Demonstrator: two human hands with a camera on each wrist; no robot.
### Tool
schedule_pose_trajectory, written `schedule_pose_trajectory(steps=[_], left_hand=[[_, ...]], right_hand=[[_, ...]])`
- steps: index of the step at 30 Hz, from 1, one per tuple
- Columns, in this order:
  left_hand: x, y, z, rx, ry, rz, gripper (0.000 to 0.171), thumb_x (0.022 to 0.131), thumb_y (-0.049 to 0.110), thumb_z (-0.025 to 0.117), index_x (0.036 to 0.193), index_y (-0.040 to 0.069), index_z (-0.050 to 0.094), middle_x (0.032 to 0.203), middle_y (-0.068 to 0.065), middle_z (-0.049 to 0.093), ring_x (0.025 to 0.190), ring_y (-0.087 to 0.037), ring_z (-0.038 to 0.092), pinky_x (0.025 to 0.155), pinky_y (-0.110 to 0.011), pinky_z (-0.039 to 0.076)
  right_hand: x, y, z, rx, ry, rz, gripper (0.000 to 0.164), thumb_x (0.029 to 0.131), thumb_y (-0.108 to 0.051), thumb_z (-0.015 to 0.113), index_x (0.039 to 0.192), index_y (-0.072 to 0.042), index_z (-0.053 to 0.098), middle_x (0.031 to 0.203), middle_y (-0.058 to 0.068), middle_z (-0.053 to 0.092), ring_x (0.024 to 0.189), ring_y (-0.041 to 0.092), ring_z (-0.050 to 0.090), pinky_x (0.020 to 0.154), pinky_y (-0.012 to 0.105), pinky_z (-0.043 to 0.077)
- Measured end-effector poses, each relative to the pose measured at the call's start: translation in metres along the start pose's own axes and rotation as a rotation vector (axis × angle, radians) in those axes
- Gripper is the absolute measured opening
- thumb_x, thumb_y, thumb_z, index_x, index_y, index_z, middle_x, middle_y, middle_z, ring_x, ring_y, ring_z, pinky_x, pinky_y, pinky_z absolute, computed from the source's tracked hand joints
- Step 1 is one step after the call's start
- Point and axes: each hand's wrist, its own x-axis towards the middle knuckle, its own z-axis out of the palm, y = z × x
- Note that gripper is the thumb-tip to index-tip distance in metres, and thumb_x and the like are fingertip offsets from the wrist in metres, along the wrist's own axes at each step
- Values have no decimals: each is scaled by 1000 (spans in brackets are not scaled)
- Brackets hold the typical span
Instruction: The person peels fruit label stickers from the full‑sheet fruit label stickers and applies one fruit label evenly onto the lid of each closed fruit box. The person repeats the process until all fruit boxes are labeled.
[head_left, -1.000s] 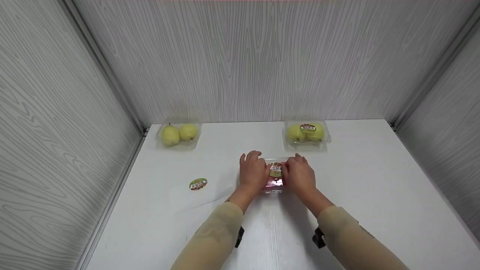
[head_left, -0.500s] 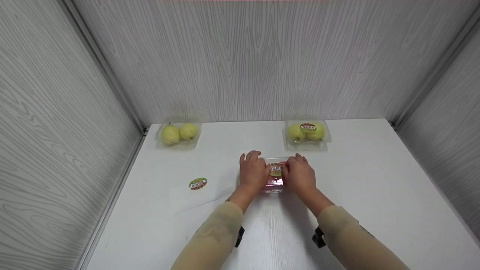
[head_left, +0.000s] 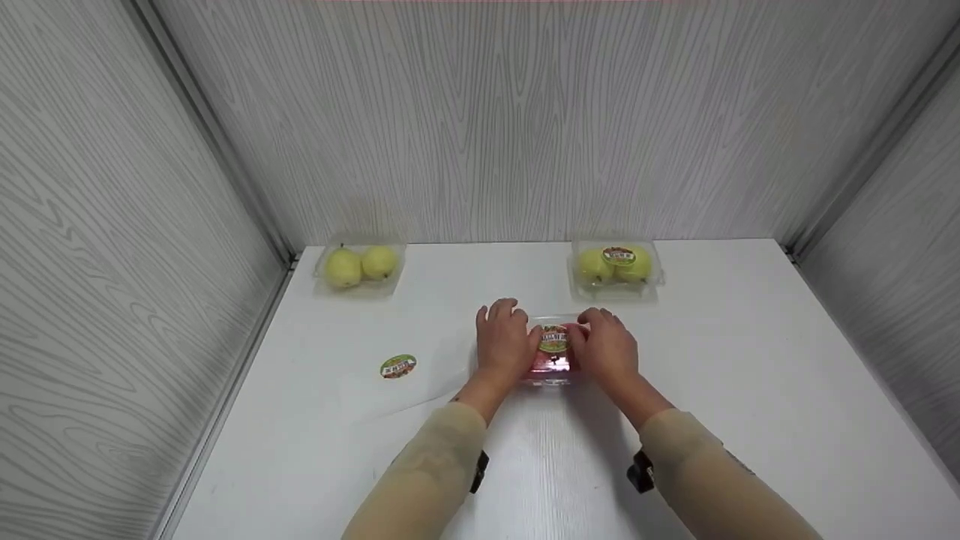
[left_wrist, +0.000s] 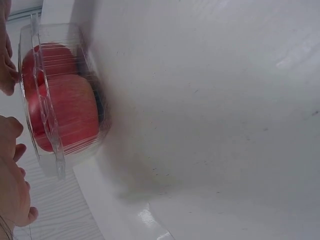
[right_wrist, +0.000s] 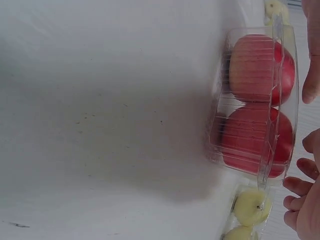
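Observation:
A clear plastic clamshell box (head_left: 549, 382) with two red apples (left_wrist: 75, 110) stands on the white table, its lid down. An oval green and red label (head_left: 554, 339) lies on top of the lid. My left hand (head_left: 506, 341) rests at the box's left side, with the thumb by the label's left edge. On the opposite side, my right hand (head_left: 609, 349) has its thumb near the label's right edge and its fingers loosely bent over the lid. Seen from the right wrist, the right fingers (right_wrist: 298, 186) reach along the lid's edge.
Behind, on the left, an unlabelled clear box holds two yellow-green pears (head_left: 343, 268). Another pear box (head_left: 616, 292), with an oval label (head_left: 619, 256), stands at the back right. A transparent sheet (head_left: 420, 394) bearing one oval sticker (head_left: 398, 366) lies left of my left hand.
My right hand has shifted slightly right, its thumb drawing back from the label so more of it shows. The left hand stays nearly still, and the boxes remain in place.

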Motion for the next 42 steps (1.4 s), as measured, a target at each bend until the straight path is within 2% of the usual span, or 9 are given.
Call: schedule_pose_trajectory(steps=[2, 7, 11, 15, 23, 27, 34, 42], left_hand=[[2, 0, 0, -2, -2, -6, 36, 97, 40, 75, 107, 6, 77, 130, -9, 68, 129, -26, 60, 114, -54, 41], [6, -2, 2, -29, -54, -53, 51, 100, 48, 67, 124, 4, 73, 134, -13, 67, 132, -28, 58, 113, -55, 42], [7, -3, 5, -73, -119, -117, 60, 99, 54, 62, 130, 2, 71, 137, -16, 67, 133, -31, 58, 109, -52, 45], [6, -5, 7, -91, -141, -155, 66, 98, 57, 60, 130, 1, 71, 133, -17, 68, 126, -32, 62, 102, -50, 49], [3, -5, 10, -85, -152, -158, 65, 97, 60, 58, 124, 3, 74, 121, -15, 72, 113, -31, 67, 95, -49, 51], [1, -5, 13, -81, -153, -160, 67, 97, 61, 58, 124, 2, 73, 120, -15, 71, 113, -32, 67, 95, -50, 52], [-1, -6, 16, -143, -153, -208, 71, 96, 61, 60, 130, -1, 72, 123, -18, 70, 111, -35, 69, 97, -51, 54], [2, -3, 14, -134, -185, -231, 75, 97, 64, 59, 133, 0, 71, 122, -16, 71, 113, -33, 68, 100, -50, 52]], right_hand=[[2, 1, -1, 23, -9, 24, 37, 103, -33, 68, 122, -2, 68, 119, 21, 71, 107, 40, 69, 94, 57, 54], [6, 4, -2, 40, -30, 38, 54, 103, -43, 65, 138, -1, 62, 139, 24, 65, 123, 44, 64, 103, 59, 50], [8, 6, -1, 39, -79, 40, 67, 103, -49, 62, 149, 0, 55, 151, 25, 56, 135, 46, 57, 110, 61, 46], [10, 7, -1, 25, -141, 60, 75, 103, -53, 59, 156, -1, 48, 156, 26, 51, 142, 47, 50, 115, 62, 41], [14, 9, 0, 10, -181, 67, 77, 104, -55, 57, 153, 3, 51, 152, 27, 55, 141, 46, 52, 116, 59, 41], [13, 11, 3, 6, -177, 82, 76, 103, -56, 56, 150, 3, 54, 147, 27, 59, 137, 46, 55, 114, 58, 43], [12, 12, 9, 43, -154, 127, 76, 101, -58, 58, 149, 1, 57, 136, 29, 66, 128, 48, 61, 109, 59, 47], [13, 8, 10, 41, -161, 144, 79, 100, -60, 60, 150, 0, 55, 133, 30, 67, 124, 46, 64, 106, 57, 50]])
